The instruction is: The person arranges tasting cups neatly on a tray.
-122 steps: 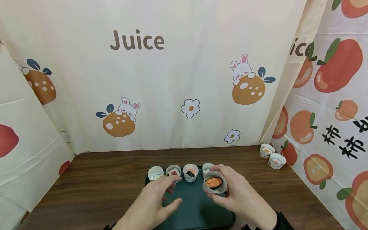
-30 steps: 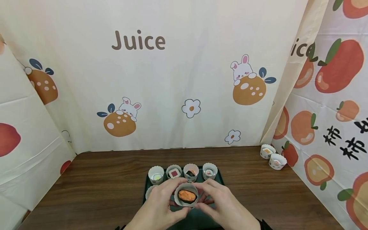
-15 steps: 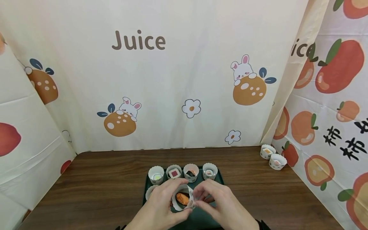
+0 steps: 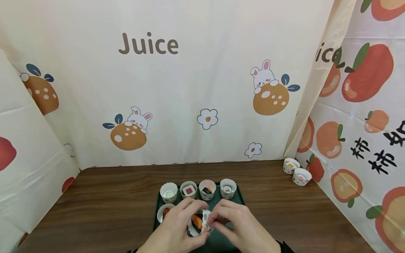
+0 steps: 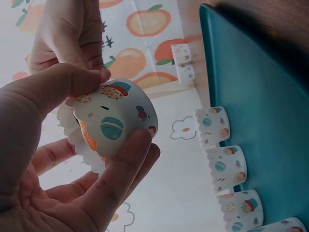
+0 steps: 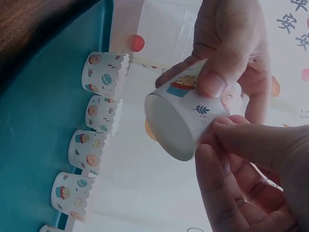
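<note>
A paper baking cup (image 4: 205,218) with a scalloped rim and printed cupcakes is held between both hands over the front of the tray, tipped on its side. Inside it lies an orange-topped sushi piece (image 4: 197,221) with a dark wrap. My left hand (image 4: 178,225) grips the cup (image 5: 123,116) around its wall, thumb on one side and fingers on the other. From the right, my right hand (image 4: 236,223) pinches the cup's side between thumb and index finger (image 6: 207,174). The right wrist view shows the cup's plain white base (image 6: 169,126).
A dark green tray (image 4: 238,200) lies on the brown wooden table (image 4: 104,211). Several similar cups with sushi pieces, one a white cup (image 4: 228,188), line its back edge; another cup (image 4: 160,213) stands at its left. Two more cups, including one (image 4: 302,176), stand at the back right.
The right hand has carried the cup from the tray's right side to the middle, where the left hand has taken hold too. The cup has since turned from facing up to tilted leftward.
</note>
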### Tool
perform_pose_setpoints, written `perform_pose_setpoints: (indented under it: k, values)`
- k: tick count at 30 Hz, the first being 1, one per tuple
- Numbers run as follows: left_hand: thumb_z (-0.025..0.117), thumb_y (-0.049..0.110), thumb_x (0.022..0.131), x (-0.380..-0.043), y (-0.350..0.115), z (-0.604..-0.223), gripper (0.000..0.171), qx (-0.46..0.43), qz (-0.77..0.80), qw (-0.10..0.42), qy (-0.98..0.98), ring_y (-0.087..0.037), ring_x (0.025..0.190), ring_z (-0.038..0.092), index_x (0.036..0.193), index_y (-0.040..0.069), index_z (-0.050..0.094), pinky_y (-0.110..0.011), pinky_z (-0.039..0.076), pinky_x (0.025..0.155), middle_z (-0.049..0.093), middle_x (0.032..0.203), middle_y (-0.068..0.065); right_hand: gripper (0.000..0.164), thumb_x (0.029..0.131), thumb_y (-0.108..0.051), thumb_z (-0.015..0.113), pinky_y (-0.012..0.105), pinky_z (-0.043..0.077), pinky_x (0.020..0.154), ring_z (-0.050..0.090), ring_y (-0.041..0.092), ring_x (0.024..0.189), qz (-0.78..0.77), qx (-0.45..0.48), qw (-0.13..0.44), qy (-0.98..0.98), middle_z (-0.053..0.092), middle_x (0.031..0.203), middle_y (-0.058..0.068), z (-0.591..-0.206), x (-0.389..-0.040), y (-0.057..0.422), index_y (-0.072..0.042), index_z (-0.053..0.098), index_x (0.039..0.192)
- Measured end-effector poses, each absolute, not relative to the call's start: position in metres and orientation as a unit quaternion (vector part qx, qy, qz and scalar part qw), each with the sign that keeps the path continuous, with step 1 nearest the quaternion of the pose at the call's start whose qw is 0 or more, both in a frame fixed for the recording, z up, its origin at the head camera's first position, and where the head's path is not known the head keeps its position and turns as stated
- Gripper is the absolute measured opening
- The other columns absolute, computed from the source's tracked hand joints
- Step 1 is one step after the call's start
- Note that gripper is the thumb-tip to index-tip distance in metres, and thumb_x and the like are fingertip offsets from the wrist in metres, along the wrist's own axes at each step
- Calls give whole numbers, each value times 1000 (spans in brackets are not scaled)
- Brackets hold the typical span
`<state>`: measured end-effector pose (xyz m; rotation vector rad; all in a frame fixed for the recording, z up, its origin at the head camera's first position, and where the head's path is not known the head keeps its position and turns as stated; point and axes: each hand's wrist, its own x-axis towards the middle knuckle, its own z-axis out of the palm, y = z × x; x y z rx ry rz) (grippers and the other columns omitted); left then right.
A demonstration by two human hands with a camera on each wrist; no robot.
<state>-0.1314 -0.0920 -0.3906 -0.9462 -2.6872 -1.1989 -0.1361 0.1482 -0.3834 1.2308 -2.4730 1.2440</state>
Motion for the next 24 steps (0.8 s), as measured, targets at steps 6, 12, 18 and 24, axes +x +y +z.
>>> perform_pose_setpoints:
  k: [6,12,18,24]
  values:
    - [81,32,94,-132,-90,-396,35,-324,-394,31,-859,3,95,55,126,23,68,-17,56,75,64,116,3,9,102,-18,73,18,60,78,65,-4,93,394,425,50,-814,71,103,-7,-381,-138,150,-23,76,109]
    - [82,27,93,-137,-93,-396,36,-323,-377,27,-868,4,92,56,126,22,67,-17,56,74,64,117,1,7,103,-19,73,18,60,77,64,-5,90,396,429,48,-811,71,101,-7,-376,-138,154,-21,77,108]
    - [86,24,88,-148,-96,-394,40,-305,-326,50,-893,2,90,60,123,22,67,-19,58,75,68,110,5,4,104,-25,73,19,60,77,64,-5,88,385,415,69,-822,72,97,-13,-368,-136,161,-26,76,107]
    - [88,22,86,-161,-100,-394,40,-305,-287,60,-906,1,85,59,120,14,68,-19,58,74,67,101,4,3,104,-29,73,20,60,75,64,-4,85,387,393,69,-831,74,97,-15,-359,-135,168,-29,75,106]
